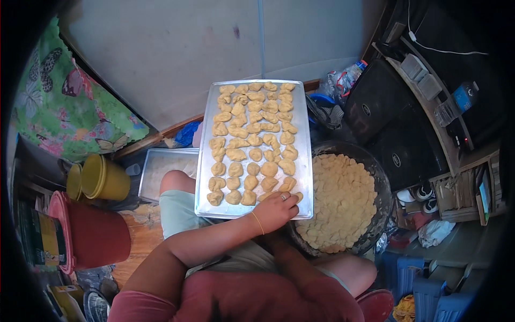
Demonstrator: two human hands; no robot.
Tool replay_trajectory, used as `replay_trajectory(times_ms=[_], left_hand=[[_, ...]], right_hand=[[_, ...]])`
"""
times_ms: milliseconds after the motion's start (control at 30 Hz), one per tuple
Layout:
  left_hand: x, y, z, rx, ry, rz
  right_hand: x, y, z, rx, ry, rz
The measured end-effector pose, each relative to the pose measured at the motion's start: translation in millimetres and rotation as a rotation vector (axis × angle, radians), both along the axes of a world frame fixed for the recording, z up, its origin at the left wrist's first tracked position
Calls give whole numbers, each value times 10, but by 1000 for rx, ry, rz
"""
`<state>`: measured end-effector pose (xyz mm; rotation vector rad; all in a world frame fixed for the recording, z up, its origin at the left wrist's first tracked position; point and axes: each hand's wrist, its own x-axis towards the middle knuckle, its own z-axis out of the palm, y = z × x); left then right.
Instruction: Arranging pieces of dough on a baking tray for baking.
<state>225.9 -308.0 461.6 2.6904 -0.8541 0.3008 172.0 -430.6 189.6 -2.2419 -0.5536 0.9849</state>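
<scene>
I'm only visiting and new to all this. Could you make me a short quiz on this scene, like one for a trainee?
1. What lies in the dark round basin to the right of the metal tray?
A) water
B) lumpy dough
C) folded towels

2. True or false: the red bucket stands to the left of the tray.

3. Fill in the blank: the left hand, at the tray's near right corner, wears a ____ on one finger.

Key:
1. B
2. True
3. ring
</scene>
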Motion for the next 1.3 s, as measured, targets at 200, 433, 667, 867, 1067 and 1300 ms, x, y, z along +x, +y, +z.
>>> replay_trajectory(times_ms=[200,433,667,867,1067,1300], left_hand=[[-63,129,76,-110,23,20],[129,495,19,-17,39,461],[51,574,64,180,98,400],[-89,551,-29,169,60,123],[-394,762,280,-285,-41,343],[-506,938,-7,-36,-71,272]], right_hand=[[153,203,661,361,-130,85],[849,-614,2059,-172,-71,515],[899,-804,2945,182,-429,-391],[776,-266,2660,313,-810,-233],[878,-201,2838,394,-787,-211],[790,45,2739,248,-901,145]])
